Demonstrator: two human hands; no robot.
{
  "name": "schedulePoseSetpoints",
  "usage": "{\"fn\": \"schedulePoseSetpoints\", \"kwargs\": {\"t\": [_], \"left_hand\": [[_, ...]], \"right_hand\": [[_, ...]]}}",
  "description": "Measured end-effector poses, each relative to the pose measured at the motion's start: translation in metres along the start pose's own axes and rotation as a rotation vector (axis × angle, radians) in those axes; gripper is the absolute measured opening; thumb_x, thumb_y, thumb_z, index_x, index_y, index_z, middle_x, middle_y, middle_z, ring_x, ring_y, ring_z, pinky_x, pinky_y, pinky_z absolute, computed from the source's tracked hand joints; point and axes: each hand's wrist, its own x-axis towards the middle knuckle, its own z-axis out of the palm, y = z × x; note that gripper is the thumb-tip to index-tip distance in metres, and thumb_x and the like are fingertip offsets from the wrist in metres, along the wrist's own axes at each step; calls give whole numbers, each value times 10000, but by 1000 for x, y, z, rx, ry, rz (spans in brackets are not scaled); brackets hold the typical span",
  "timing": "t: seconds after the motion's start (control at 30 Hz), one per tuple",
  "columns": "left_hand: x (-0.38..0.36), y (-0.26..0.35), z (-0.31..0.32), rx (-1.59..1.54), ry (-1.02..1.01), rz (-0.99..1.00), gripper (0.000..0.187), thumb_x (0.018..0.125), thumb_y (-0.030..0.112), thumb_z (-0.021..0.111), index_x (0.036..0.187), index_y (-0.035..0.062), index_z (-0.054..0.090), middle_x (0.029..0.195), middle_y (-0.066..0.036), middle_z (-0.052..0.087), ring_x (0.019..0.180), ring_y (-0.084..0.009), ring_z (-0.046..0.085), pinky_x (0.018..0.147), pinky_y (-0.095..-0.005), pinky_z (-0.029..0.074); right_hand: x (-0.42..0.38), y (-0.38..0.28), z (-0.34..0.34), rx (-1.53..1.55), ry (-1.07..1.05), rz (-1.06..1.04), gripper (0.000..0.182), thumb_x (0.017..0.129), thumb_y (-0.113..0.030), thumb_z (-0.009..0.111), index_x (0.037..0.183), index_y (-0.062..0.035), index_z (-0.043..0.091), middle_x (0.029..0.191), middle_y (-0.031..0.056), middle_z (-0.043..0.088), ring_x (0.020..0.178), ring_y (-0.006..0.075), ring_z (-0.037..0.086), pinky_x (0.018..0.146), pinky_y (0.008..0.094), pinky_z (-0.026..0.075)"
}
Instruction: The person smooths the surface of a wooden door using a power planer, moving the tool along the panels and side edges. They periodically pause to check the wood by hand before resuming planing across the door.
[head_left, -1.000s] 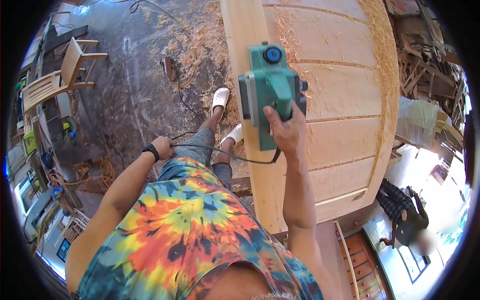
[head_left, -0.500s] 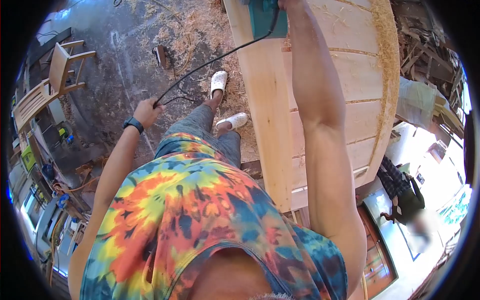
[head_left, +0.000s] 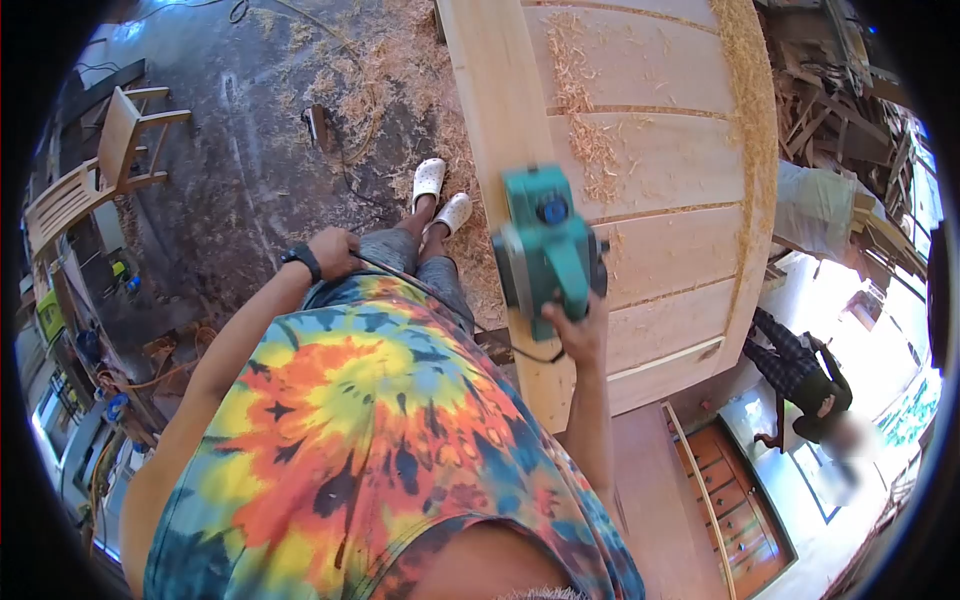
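Observation:
My right hand (head_left: pixel 580 330) is wrapped round the rear handle of a green power planer (head_left: pixel 550 240). The planer rests on a pale wooden board (head_left: pixel 500 110) along the left side of a large panelled wood piece (head_left: pixel 670 160). My left hand (head_left: pixel 335 253) is closed round the black power cord (head_left: pixel 420 288) beside my waist. From there the cord runs across my front to the back of the planer. Curled shavings (head_left: pixel 595 150) lie on the panels next to the board.
Shavings cover the floor (head_left: pixel 240 130) around my white clogs (head_left: pixel 429 180). A wooden chair (head_left: pixel 120 140) lies at the far left. A small tool (head_left: pixel 318 128) is on the floor. Another person (head_left: pixel 800 375) stands at the right, beyond the wood piece. Scrap wood (head_left: pixel 840 110) is piled at upper right.
My right hand has drawn the planer back along the board, close to my body. My left hand has moved toward my waist with the cord. More shavings show on the panels.

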Motion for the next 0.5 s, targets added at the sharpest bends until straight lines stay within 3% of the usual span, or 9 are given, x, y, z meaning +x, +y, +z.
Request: {"fn": "schedulePoseSetpoints", "kwargs": {"t": [0.13, 0.2, 0.3, 0.43, 0.5], "left_hand": [[14, 20, 22, -23, -125, 105, 266, 779, 330, 764, 914, 101, 767, 924, -165, 739, 881, -364, 702, 780, -449, 560], [15, 28, 22, -36, -127, 84, 251, 778, 293, 750, 911, 80, 763, 910, -163, 740, 860, -353, 703, 773, -441, 559], [18, 27, 17, -14, -133, 65, 252, 775, 263, 744, 916, 55, 756, 893, -170, 735, 841, -359, 695, 771, -442, 554], [23, 21, -1, 50, -70, 66, 340, 774, 363, 775, 925, 60, 747, 925, -203, 722, 884, -393, 690, 783, -459, 552], [20, 19, -13, 31, -37, 36, 362, 763, 373, 787, 912, 46, 739, 919, -211, 719, 882, -398, 687, 782, -462, 550]], "right_hand": [[-54, 48, -15, 37, -15, 18, 326, 770, -201, 876, 928, -8, 665, 723, 21, 660, 659, 108, 598, 618, 295, 501], [-59, 44, -18, 76, -12, 27, 320, 764, -181, 885, 916, -8, 662, 700, 19, 662, 635, 101, 592, 606, 285, 495], [-48, 32, -17, 123, -24, 67, 308, 773, -181, 883, 904, -12, 662, 689, 22, 666, 622, 85, 582, 594, 272, 485], [-8, -3, -9, 8, -11, 0, 306, 783, -189, 877, 906, -10, 662, 698, 28, 670, 630, 82, 583, 599, 269, 483], [17, -9, -4, 70, -12, -42, 341, 785, -190, 885, 956, -7, 654, 699, -7, 642, 573, 52, 514, 525, 235, 420]]}}
